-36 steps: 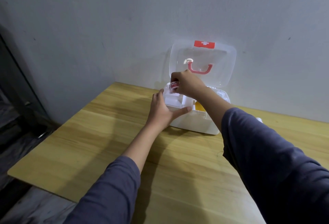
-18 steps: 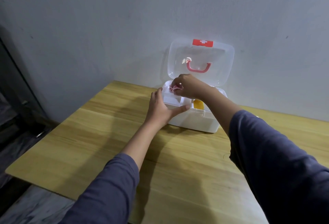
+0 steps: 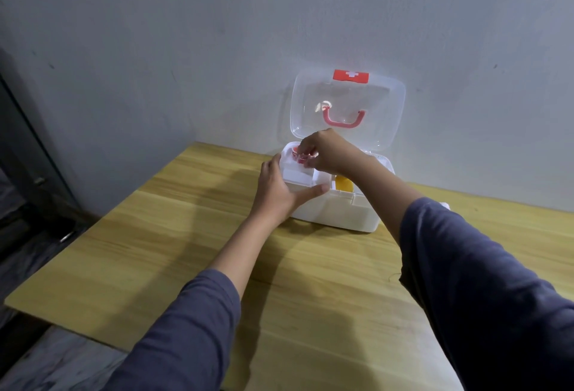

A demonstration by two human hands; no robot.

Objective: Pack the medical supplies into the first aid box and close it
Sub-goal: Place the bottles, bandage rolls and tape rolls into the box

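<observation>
A white first aid box [image 3: 338,212] stands open at the back of the wooden table, its clear lid [image 3: 382,104] upright with a red handle and a red cross latch. My left hand [image 3: 281,191] grips the box's front left corner, thumb along the rim. My right hand [image 3: 326,151] reaches over the box's back left compartment, fingers pinched on a small red and white roll [image 3: 298,157] set low in it. A yellow item [image 3: 344,185] lies in the middle compartment.
The wooden table [image 3: 186,250] ends at a left edge above a dark floor. A grey wall stands right behind the box. A small white object [image 3: 444,204] peeks out behind my right sleeve.
My right hand has lowered the red and white roll from above the box rim down into the back left compartment. My left hand has stayed on the box's corner.
</observation>
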